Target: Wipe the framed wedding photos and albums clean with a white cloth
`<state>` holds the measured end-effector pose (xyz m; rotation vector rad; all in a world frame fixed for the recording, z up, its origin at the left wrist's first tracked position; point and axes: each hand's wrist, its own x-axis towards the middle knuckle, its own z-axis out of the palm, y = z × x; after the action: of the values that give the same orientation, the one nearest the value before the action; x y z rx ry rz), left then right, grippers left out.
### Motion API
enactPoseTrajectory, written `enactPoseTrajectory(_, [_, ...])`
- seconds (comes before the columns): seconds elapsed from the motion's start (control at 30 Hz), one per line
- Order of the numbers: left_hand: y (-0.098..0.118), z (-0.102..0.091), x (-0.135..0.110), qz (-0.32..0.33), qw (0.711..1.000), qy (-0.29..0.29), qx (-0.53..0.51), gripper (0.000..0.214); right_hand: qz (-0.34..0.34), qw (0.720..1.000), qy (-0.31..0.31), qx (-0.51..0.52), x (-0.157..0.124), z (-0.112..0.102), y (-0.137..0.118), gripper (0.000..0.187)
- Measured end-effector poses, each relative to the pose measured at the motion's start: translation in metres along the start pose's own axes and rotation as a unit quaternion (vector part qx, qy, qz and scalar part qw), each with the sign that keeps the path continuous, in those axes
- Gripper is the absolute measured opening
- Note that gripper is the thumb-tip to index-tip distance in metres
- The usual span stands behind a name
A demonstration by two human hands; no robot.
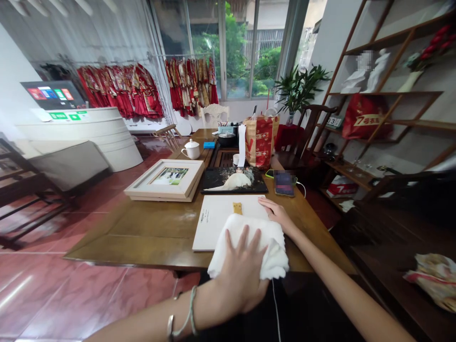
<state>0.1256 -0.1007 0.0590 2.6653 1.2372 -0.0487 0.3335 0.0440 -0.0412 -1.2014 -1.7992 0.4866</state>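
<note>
A white panel [217, 221] with small print along its left side lies on the wooden table, near its front edge. On its surface sits a small tan piece [237, 208]. My left hand [240, 266] is spread flat over a white cloth [276, 237], which covers the panel's near right part and hangs past the table's edge. Stretched fingers of my right hand [280, 213] rest on the panel's far right corner; its thumb is not clearly visible. Just beyond the panel lies a dark picture panel [235, 181] with a white dress on it.
Two stacked light frames [166, 179] lie at the left of the wooden table [142, 228]. A phone [284, 184] with a cable is at the right. Farther back stand a lidded white cup [192, 149], a paper bag [259, 142] and a black pot [227, 139].
</note>
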Motion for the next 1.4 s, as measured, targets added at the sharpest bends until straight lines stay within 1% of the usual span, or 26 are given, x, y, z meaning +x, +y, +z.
enactPoseTrajectory(0.07, [-0.011,-0.007,0.011,-0.030,0.999,0.008,0.008,0.059,-0.001,1.000,0.002,-0.001,-0.001,0.000,-0.002,0.038])
enactPoseTrajectory(0.13, [-0.027,-0.010,0.025,-0.055,0.998,0.032,0.021,0.055,0.000,1.000,0.006,-0.004,-0.001,0.000,-0.003,0.038])
enactPoseTrajectory(0.27, [-0.062,-0.007,0.052,-0.063,0.996,0.060,0.033,0.049,0.005,1.000,0.013,-0.012,-0.003,0.000,-0.005,0.041])
enactPoseTrajectory(0.33, [-0.070,-0.005,0.057,-0.061,0.995,0.067,0.031,0.049,0.006,1.000,0.014,-0.013,-0.003,0.000,-0.006,0.041])
enactPoseTrajectory(0.37, [-0.070,-0.003,0.056,-0.056,0.996,0.068,0.028,0.049,0.005,1.000,0.014,-0.014,-0.003,0.000,-0.006,0.041])
enactPoseTrajectory(0.43, [-0.062,0.000,0.047,-0.036,0.997,0.063,0.018,0.050,0.004,1.000,0.011,-0.014,-0.002,0.000,-0.006,0.042])
enactPoseTrajectory(0.53, [-0.041,0.001,0.019,0.008,0.999,0.047,-0.005,0.056,0.002,1.000,0.005,-0.013,-0.002,-0.001,-0.006,0.041])
enactPoseTrajectory(0.63, [-0.026,-0.002,-0.012,0.039,0.999,0.006,-0.029,0.065,0.004,1.000,0.005,-0.013,-0.001,-0.001,-0.005,0.040])
enactPoseTrajectory(0.73, [-0.027,-0.006,-0.030,0.041,0.998,-0.020,-0.039,0.064,0.008,1.000,0.008,-0.015,-0.002,0.000,-0.006,0.041])
enactPoseTrajectory(0.8, [-0.037,-0.007,-0.031,0.033,0.999,-0.008,-0.036,0.060,0.010,1.000,0.009,-0.015,-0.003,0.000,-0.007,0.041])
enactPoseTrajectory(0.87, [-0.052,-0.007,-0.022,0.017,0.999,0.008,-0.026,0.057,0.011,1.000,0.010,-0.015,-0.003,0.000,-0.008,0.041])
enactPoseTrajectory(1.03, [-0.097,-0.010,0.016,-0.080,0.996,0.039,0.024,0.056,0.011,1.000,0.009,-0.016,-0.003,0.000,-0.009,0.042])
enactPoseTrajectory(1.13, [-0.113,-0.011,0.033,-0.114,0.991,0.060,0.041,0.052,0.012,1.000,0.007,-0.018,-0.003,-0.001,-0.009,0.042])
enactPoseTrajectory(1.2, [-0.112,-0.009,0.036,-0.115,0.990,0.069,0.047,0.050,0.014,1.000,0.007,-0.018,-0.003,-0.001,-0.010,0.042])
enactPoseTrajectory(1.27, [-0.104,-0.004,0.030,-0.105,0.991,0.075,0.046,0.050,0.015,1.000,0.008,-0.018,-0.003,-0.001,-0.010,0.042])
enactPoseTrajectory(1.4, [-0.074,0.010,-0.003,-0.062,0.994,0.087,0.022,0.055,0.016,1.000,0.005,-0.014,-0.003,-0.001,-0.011,0.042])
